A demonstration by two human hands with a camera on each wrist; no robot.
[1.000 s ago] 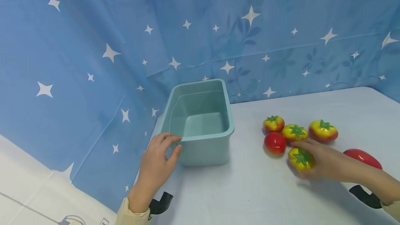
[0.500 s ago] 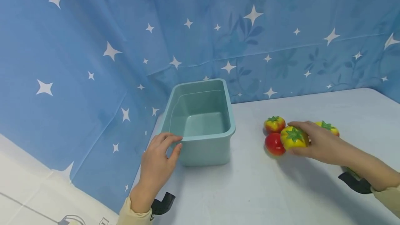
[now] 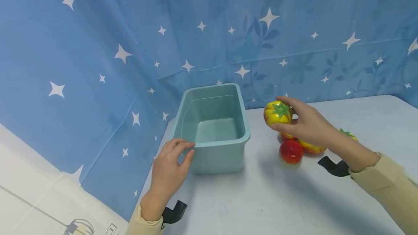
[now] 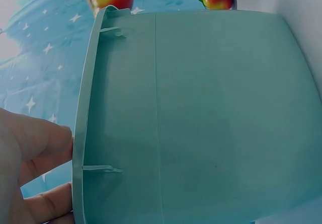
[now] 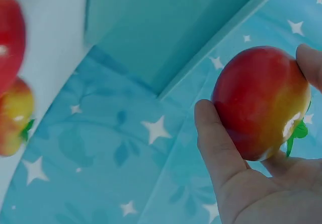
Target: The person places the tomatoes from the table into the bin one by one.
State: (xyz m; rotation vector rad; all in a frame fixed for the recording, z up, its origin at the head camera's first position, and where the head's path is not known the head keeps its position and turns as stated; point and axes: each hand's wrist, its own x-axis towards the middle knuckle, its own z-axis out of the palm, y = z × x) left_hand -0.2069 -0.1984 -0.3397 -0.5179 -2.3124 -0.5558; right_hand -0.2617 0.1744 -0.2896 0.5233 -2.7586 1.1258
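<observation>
My right hand [image 3: 310,122] pinches a red-and-yellow toy tomato [image 3: 277,114] with a green leafy top. It holds it above the table, to the right of the teal plastic bin [image 3: 217,159]. In the right wrist view, thumb and fingers lie on opposite sides of this tomato [image 5: 259,105]. My left hand [image 3: 169,171] rests its fingertips on the bin's near left rim, its thumb apart from the wall. Below the right hand sit a red toy tomato [image 3: 291,152] and a red-and-yellow one [image 3: 312,148]. Another tomato behind them is mostly hidden.
One more toy tomato [image 3: 350,135] shows partly behind the right wrist. The white table [image 3: 248,202] meets a blue star-patterned curtain [image 3: 209,42] at the back and left. Nothing shows on the bin's visible floor.
My right hand has picked up the nearest toy tomato and carried it up and left, towards the bin. The left hand has stayed at the rim. The view has shifted slightly.
</observation>
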